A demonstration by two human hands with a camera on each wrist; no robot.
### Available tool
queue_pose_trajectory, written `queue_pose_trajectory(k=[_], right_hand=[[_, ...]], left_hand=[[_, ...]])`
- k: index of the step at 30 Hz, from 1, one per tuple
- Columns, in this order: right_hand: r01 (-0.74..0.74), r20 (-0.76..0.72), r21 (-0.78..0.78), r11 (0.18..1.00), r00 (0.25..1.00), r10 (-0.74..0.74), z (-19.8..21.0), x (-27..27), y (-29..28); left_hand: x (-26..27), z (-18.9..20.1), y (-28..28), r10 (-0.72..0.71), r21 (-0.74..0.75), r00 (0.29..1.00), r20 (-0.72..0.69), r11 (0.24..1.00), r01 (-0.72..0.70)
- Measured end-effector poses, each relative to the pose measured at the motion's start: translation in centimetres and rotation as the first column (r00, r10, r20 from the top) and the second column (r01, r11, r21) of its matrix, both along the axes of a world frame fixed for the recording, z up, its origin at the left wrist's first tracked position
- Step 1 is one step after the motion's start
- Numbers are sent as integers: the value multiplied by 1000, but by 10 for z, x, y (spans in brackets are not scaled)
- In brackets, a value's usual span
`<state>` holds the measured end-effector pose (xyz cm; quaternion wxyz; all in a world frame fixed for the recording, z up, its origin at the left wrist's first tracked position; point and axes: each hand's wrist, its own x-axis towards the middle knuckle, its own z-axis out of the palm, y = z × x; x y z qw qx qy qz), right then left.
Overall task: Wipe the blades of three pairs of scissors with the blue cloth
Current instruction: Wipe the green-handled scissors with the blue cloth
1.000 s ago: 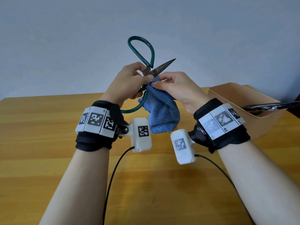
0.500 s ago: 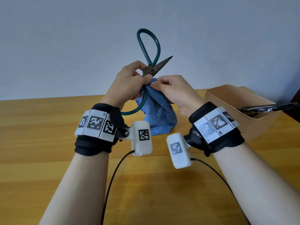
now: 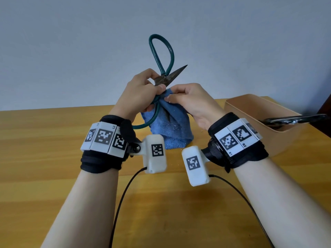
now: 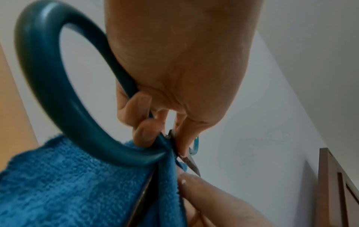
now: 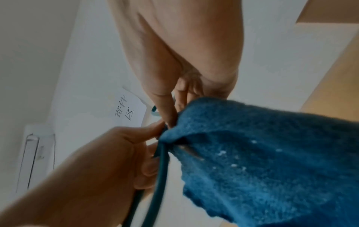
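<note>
Both hands are raised above the wooden table (image 3: 44,158), the open green-handled scissors (image 3: 162,68) and hanging blue cloth (image 3: 172,126) filling the gap between them. Bare table lies left and near. To the right, a tan bin (image 3: 250,111) stands, a black handle (image 3: 290,119) projecting rightward over its rim.

Both forearms are bare, with no sleeves in view. Each wrist wears a black fabric wrap (image 3: 100,163) topped by a band of white plates (image 3: 104,138) printed with black square-code markers; the right band (image 3: 236,138) also carries small labels, one reading R2. A white rounded camera housing (image 3: 155,153) with its own square marker hangs from each wrist, the left one on a black bracket with a silver screw (image 3: 137,148). A thin black cable (image 3: 121,203) runs from each housing toward the near edge.
</note>
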<state>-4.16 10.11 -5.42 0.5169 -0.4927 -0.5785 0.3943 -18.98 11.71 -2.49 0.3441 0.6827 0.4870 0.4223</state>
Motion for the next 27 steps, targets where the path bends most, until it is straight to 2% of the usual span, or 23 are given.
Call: queue_pose_trajectory(k=[7, 15, 21, 27], right_hand=[[53, -87, 17, 998, 995, -52, -3, -5, -2], [-51, -136, 2, 999, 989, 51, 0, -2, -3], [2, -212, 34, 999, 977, 5, -2, -6, -3], [-114, -177, 3, 993, 978, 112, 3, -2, -4]], left_hand=[[1, 2, -2, 3, -16, 998, 65, 1000, -2], [2, 1, -3, -14, 11, 1000, 15, 1000, 14], [1, 4, -6, -43, -48, 992, 118, 998, 49], [-1, 3, -5, -19, -36, 991, 130, 999, 24]])
